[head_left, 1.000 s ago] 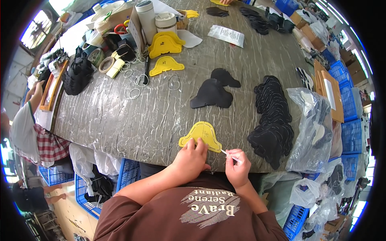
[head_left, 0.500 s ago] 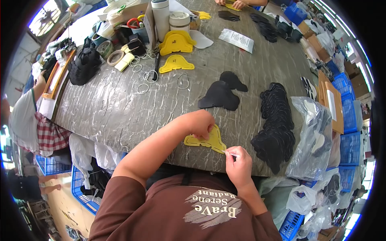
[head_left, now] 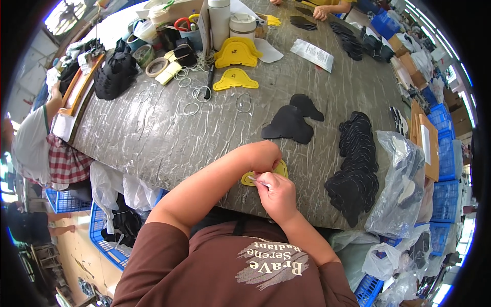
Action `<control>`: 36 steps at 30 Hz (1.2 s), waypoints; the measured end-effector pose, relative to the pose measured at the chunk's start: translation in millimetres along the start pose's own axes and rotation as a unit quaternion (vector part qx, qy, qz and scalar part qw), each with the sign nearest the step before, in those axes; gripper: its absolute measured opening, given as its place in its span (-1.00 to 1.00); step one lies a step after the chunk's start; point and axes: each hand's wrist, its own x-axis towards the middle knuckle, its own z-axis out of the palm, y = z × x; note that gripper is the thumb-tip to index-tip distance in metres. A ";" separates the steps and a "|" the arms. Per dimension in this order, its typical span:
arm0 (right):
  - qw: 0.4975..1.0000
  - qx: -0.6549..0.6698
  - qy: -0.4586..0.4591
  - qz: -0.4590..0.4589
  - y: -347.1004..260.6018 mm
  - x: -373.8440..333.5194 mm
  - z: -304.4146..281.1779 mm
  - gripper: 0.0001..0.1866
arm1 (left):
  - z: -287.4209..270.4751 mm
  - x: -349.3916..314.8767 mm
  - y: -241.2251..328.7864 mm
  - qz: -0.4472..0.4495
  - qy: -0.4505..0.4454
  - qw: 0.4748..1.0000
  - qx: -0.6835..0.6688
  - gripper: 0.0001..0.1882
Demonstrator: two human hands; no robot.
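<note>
Near the table's front edge lies a yellow curved template (head_left: 282,168) with dark slits along its border, mostly covered by my hands. My left hand (head_left: 264,156) is closed, its curled fingers pressing down on the template. In my right hand (head_left: 279,194) is a thin pale pen-like stick (head_left: 253,178), pinched with its tip at the template's left part. What lies beneath the template is hidden. Just beyond my left hand are two black shaped pieces (head_left: 289,124), one partly over the other. To the right, many such black pieces (head_left: 355,158) overlap in a long row.
More yellow templates (head_left: 235,78) lie farther back, near a dark pen (head_left: 209,84), rubber bands (head_left: 191,109) and a tape roll (head_left: 156,67). Cups and a white cylinder (head_left: 219,25) stand behind. A clear plastic bag (head_left: 399,189) hangs at the right edge. Co-workers' hands (head_left: 321,13) show at the far side.
My right hand has moved left along the template's near edge, from its right corner to its left part, with the stick. My left hand stays pressed on the template. The view has shifted slightly.
</note>
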 end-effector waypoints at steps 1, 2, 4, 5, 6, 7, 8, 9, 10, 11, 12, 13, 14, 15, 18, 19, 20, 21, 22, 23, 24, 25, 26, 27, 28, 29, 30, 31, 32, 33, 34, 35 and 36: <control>1.000 -0.001 0.001 -0.005 -1.1 0.9 0.2 -0.85 | -0.3 -0.1 -0.1 0.002 0.002 1.000 -0.004 -0.80; 1.000 -0.002 0.001 -0.004 -2.1 1.3 1.3 -0.85 | -0.4 0.1 0.2 0.003 0.001 1.000 -0.005 -0.80; 1.000 -0.003 0.008 -0.027 -3.9 1.7 3.4 -0.80 | -1.1 -0.2 1.1 -0.012 -0.011 1.000 -0.015 -0.80; 1.000 -0.004 0.008 -0.027 -4.1 1.5 3.3 -0.80 | -1.2 -0.2 1.2 -0.012 -0.010 1.000 -0.015 -0.80; 1.000 -0.005 -0.001 -0.027 -4.4 0.9 2.9 -0.80 | -1.2 -0.1 1.3 -0.012 -0.014 1.000 -0.017 -0.80; 1.000 -0.006 -0.009 -0.026 -4.7 0.3 2.4 -0.80 | -2.1 -0.5 2.4 -0.013 -0.017 1.000 -0.019 -0.79; 1.000 -0.006 -0.009 -0.026 -4.6 -0.5 1.4 -0.80 | -3.0 -0.8 3.8 -0.013 -0.017 1.000 -0.019 -0.79; 1.000 -0.001 -0.014 -0.013 -4.1 -1.6 -0.3 -0.80 | -4.2 -0.9 5.6 -0.021 -0.028 0.999 -0.022 -0.79; 1.000 0.003 -0.019 0.000 -3.4 -2.3 -1.9 -0.80 | -5.0 -1.6 6.9 -0.029 -0.038 0.999 -0.026 -0.79; 1.000 0.004 -0.019 0.000 -1.4 -2.7 -3.1 -0.80 | -4.5 -1.4 6.5 -0.030 -0.038 0.999 -0.026 -0.79; 1.000 0.019 -0.011 0.017 1.5 -3.4 -4.2 -0.81 | -3.5 -0.9 5.6 -0.036 -0.039 0.998 -0.034 -0.79; 0.999 0.035 -0.003 0.035 3.8 -4.3 -5.6 -0.82 | -3.5 -1.5 6.5 -0.042 -0.040 0.997 -0.042 -0.79; 0.999 0.036 -0.003 0.035 4.5 -4.9 -8.1 -0.82 | -4.2 -2.1 7.2 -0.042 -0.041 0.997 -0.042 -0.79; 0.996 0.052 -0.006 0.065 4.6 -5.3 -10.9 -0.83 | -5.6 -3.1 7.9 -0.049 -0.051 0.996 -0.048 -0.80; 0.992 0.071 -0.004 0.106 12.7 -10.4 -16.3 -0.85 | -4.6 -1.1 6.7 -0.050 -0.058 0.996 -0.054 -0.81; 0.990 0.078 -0.002 0.114 15.8 -12.4 -17.0 -0.85 | -4.5 -1.7 6.6 -0.048 -0.053 0.996 -0.057 -0.82; 0.990 0.078 -0.001 0.114 16.7 -13.6 -19.0 -0.85 | -4.7 -2.1 6.9 -0.048 -0.054 0.996 -0.056 -0.82; 0.989 0.081 0.004 0.125 17.4 -14.8 -21.0 -0.86 | -5.1 -2.5 7.5 -0.042 -0.055 0.996 -0.055 -0.81; 0.987 0.084 0.009 0.135 17.7 -15.6 -23.0 -0.86 | -5.8 -3.5 8.6 -0.037 -0.055 0.996 -0.054 -0.81; 0.987 0.084 0.010 0.135 18.5 -16.1 -25.0 -0.86 | -5.4 -3.4 8.0 -0.036 -0.056 0.996 -0.053 -0.81; 0.987 0.080 0.010 0.141 19.4 -16.3 -26.8 -0.89 | -4.7 -3.0 6.6 -0.041 -0.056 0.996 -0.061 -0.80; 0.986 0.075 0.011 0.147 20.2 -16.7 -28.4 -0.91 | -5.0 -2.8 6.9 -0.046 -0.057 0.995 -0.069 -0.80; 0.986 0.074 0.013 0.147 20.8 -17.3 -29.4 -0.91 | -5.3 -3.0 7.5 -0.045 -0.058 0.995 -0.069 -0.80; 0.987 0.072 0.016 0.143 21.3 -17.9 -30.2 -0.91 | -5.8 -3.6 8.4 -0.044 -0.059 0.996 -0.056 -0.79; 0.988 0.069 0.019 0.140 21.4 -18.4 -31.2 -0.91 | -6.3 -3.9 9.6 -0.042 -0.060 0.996 -0.043 -0.78; 0.987 0.069 0.020 0.141 21.0 -18.9 -32.3 -0.91 | -6.3 -3.7 9.8 -0.041 -0.061 0.996 -0.042 -0.78; 0.987 0.068 0.022 0.142 20.2 -19.6 -33.5 -0.90 | -6.3 -3.6 9.8 -0.044 -0.060 0.996 -0.048 -0.77; 0.987 0.068 0.022 0.143 19.8 -20.4 -34.0 -0.87 | -6.4 -4.0 10.0 -0.048 -0.058 0.996 -0.053 -0.77; 0.987 0.068 0.023 0.144 19.7 -21.6 -34.3 -0.87 | -7.0 -4.3 10.5 -0.048 -0.059 0.996 -0.053 -0.77; 0.988 0.060 0.025 0.140 19.7 -23.0 -34.5 -0.90 | -7.9 -4.9 11.3 -0.049 -0.061 0.995 -0.054 -0.77; 0.989 0.052 0.026 0.136 19.7 -23.9 -34.5 -0.92 | -8.4 -5.4 11.8 -0.051 -0.063 0.995 -0.055 -0.77; 0.989 0.052 0.026 0.137 19.9 -24.2 -34.2 -0.92 | -8.1 -5.5 11.4 -0.051 -0.064 0.995 -0.055 -0.77; 0.990 0.047 0.028 0.132 20.3 -24.4 -33.8 -0.91 | -7.6 -5.3 10.7 -0.052 -0.063 0.995 -0.054 -0.77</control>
